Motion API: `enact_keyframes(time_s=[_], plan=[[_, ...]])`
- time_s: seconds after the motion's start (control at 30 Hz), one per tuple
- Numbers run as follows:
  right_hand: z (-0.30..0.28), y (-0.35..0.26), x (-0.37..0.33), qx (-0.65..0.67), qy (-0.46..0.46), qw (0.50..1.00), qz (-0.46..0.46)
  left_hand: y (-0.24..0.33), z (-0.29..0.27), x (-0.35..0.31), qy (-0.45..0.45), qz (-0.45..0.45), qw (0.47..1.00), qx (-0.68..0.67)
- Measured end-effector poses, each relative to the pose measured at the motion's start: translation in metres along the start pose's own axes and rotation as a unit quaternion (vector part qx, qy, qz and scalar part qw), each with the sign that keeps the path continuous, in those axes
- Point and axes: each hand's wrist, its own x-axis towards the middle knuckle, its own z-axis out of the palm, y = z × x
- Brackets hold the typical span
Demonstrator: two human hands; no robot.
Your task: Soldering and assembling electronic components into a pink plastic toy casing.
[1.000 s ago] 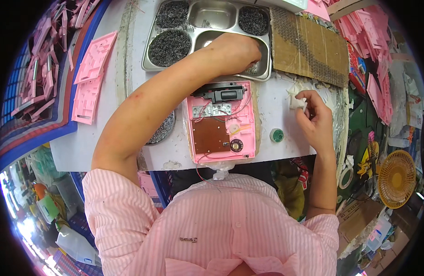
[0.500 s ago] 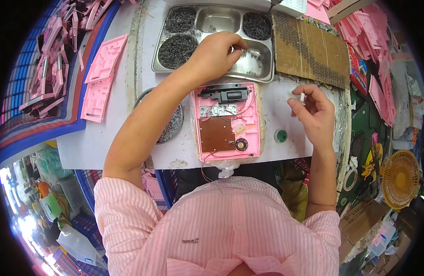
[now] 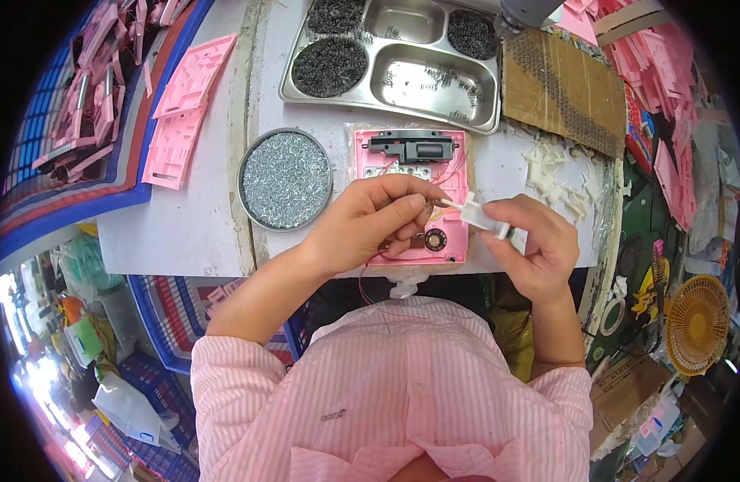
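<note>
Over the right edge of an open pink plastic housing [image 3: 459,181], my two hands meet. My right hand [image 3: 538,249] pinches a small white plastic part [image 3: 474,213] between thumb and fingers. Its thin end points at my left hand [image 3: 378,221], whose thumb and fingertips are closed right beside it; whatever they hold is too small to make out. The housing lies flat, with a black mechanism [image 3: 410,148] along its far side and a round black-and-gold piece [image 3: 436,239] near its lower right corner. My left hand covers much of its middle.
A metal compartment tray [image 3: 390,111] with dark springs stands beyond the housing. Left of it sits a round dish of small screws [image 3: 285,178]. Loose white parts [image 3: 550,177] and cardboard [image 3: 562,92] lie right. Pink shells [image 3: 189,104] rest left; a dark tool [image 3: 524,12] overhangs the tray.
My left hand has come back from the metal tray to the housing, its fingers now closed. My right hand has brought the white part leftward to meet it. The view has shifted slightly.
</note>
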Motion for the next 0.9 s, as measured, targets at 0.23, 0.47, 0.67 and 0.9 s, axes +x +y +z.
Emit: enact_keyframes(time_s=[0.23,0.47,0.67,0.9], plan=[[-0.006,0.0,-0.003,-0.031,-0.099,0.995,0.004,0.006,0.0,-0.006,-0.053,-0.091,0.994,0.005],[-0.02,0.037,-0.034,0.346,0.125,0.889,0.272,-0.021,0.009,0.012,0.109,0.244,0.692,0.67],[-0.023,0.031,-0.036,0.29,0.094,0.914,0.266,-0.017,0.03,0.027,0.061,0.116,0.606,0.784],[-0.026,0.028,-0.035,0.27,0.099,0.921,0.263,-0.013,0.027,0.04,0.01,0.108,0.602,0.791]])
